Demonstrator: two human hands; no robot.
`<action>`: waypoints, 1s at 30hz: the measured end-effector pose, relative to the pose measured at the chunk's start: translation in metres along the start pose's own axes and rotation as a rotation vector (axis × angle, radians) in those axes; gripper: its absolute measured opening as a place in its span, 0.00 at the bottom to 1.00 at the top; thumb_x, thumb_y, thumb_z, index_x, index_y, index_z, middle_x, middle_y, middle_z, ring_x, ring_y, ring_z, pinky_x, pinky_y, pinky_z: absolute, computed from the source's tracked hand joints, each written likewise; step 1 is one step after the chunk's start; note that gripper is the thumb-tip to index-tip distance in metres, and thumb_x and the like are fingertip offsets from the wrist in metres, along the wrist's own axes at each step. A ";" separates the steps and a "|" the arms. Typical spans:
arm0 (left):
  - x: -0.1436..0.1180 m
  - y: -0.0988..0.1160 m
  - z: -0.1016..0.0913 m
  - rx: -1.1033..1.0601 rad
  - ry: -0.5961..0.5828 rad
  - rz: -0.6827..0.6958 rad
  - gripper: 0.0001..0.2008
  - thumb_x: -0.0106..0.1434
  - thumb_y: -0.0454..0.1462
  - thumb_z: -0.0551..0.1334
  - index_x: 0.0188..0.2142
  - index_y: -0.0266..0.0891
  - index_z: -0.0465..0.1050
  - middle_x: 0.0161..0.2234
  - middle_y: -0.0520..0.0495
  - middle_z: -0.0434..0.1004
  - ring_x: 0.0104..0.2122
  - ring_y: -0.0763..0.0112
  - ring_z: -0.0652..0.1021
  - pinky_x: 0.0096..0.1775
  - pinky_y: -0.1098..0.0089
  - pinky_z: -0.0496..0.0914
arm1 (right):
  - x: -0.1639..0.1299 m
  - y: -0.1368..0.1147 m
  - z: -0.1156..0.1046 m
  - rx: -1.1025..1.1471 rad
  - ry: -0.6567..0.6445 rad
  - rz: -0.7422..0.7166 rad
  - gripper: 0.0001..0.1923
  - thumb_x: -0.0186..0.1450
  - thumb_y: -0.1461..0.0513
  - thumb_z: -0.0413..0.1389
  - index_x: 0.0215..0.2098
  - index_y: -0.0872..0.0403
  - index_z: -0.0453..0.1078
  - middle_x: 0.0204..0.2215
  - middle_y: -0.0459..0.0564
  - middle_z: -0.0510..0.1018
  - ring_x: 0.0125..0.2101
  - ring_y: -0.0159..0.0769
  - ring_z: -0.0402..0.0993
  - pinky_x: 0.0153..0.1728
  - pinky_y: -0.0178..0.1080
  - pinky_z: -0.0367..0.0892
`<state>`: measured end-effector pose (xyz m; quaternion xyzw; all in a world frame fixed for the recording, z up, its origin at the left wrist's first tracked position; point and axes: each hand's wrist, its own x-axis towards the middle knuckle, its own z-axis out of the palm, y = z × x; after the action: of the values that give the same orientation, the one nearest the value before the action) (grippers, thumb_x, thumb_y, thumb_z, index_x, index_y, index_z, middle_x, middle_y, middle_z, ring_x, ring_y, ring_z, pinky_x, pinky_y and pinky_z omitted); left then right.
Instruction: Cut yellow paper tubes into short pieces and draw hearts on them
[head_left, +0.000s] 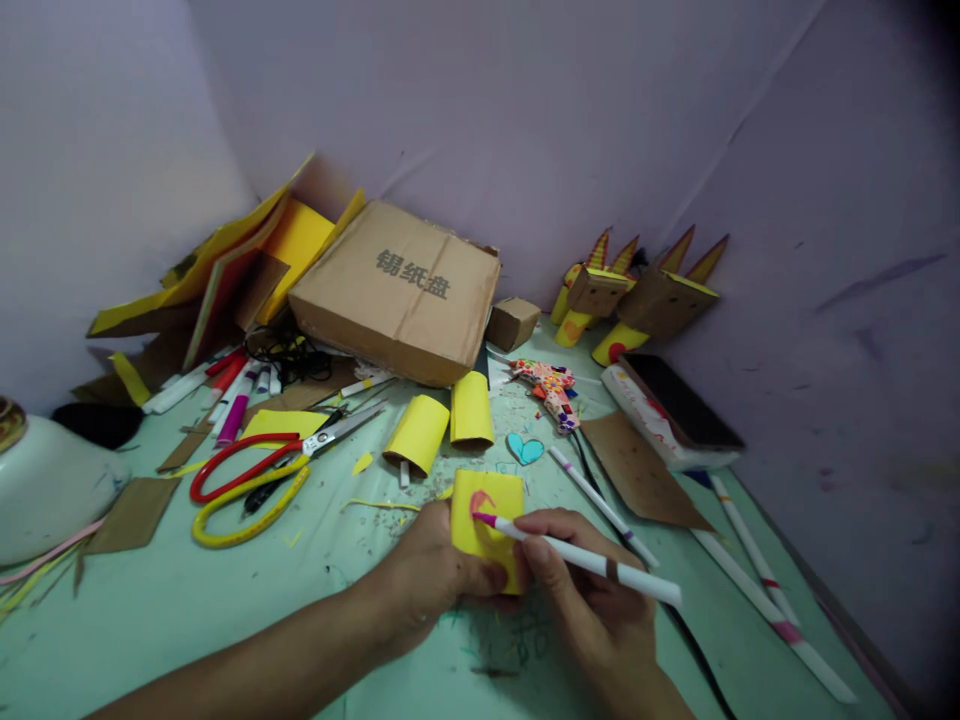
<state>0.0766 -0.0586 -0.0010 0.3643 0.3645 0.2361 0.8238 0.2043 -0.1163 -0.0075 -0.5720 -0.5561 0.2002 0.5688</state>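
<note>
— Near the front edge of the table (187,610), what've u got?

— L hand (431,580) closed round a yellow paper roll (491,525), thumb across its lower edge. R hand (592,590) pinches a white marker (592,562), fingers shut tight on the barrel, pink tip touching the roll by a pink mark.

— Room to move?

— Bare green tabletop to the left of my forearm and toward me. Scissors (255,475) w/ red and yellow handles lie well apart, left. Two more yellow rolls (442,430) just beyond. Blue heart cutout (525,449) near, back-right. Purple-grey walls meet in a corner behind a cardboard box (397,290).

— Which way does the pen lie?

— Long axis runs low-right to upper-left, tip pointing left at the roll, tail out past my R fingers. Roll's flat face tilts up toward me.
</note>
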 end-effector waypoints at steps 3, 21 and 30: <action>0.000 0.000 0.000 -0.007 0.007 -0.008 0.16 0.38 0.27 0.65 0.31 0.33 0.72 0.26 0.49 0.75 0.29 0.68 0.74 0.32 0.67 0.69 | 0.001 0.000 0.000 -0.023 0.013 0.002 0.09 0.62 0.59 0.54 0.29 0.52 0.75 0.21 0.45 0.74 0.20 0.32 0.69 0.22 0.32 0.65; 0.001 0.000 -0.002 -0.023 -0.024 -0.016 0.16 0.37 0.28 0.67 0.30 0.33 0.74 0.26 0.48 0.76 0.28 0.67 0.74 0.30 0.68 0.68 | 0.001 0.001 -0.001 0.041 0.004 -0.037 0.09 0.63 0.61 0.53 0.30 0.52 0.75 0.21 0.46 0.74 0.22 0.33 0.70 0.24 0.33 0.67; 0.007 -0.009 -0.007 -0.018 -0.038 -0.017 0.17 0.37 0.29 0.67 0.31 0.34 0.74 0.27 0.47 0.77 0.29 0.63 0.76 0.30 0.66 0.70 | -0.001 0.002 0.000 -0.011 0.015 -0.042 0.10 0.63 0.58 0.53 0.31 0.51 0.75 0.22 0.46 0.76 0.20 0.33 0.70 0.22 0.33 0.66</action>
<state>0.0764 -0.0566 -0.0145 0.3581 0.3496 0.2256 0.8358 0.2049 -0.1166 -0.0101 -0.5648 -0.5649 0.1809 0.5737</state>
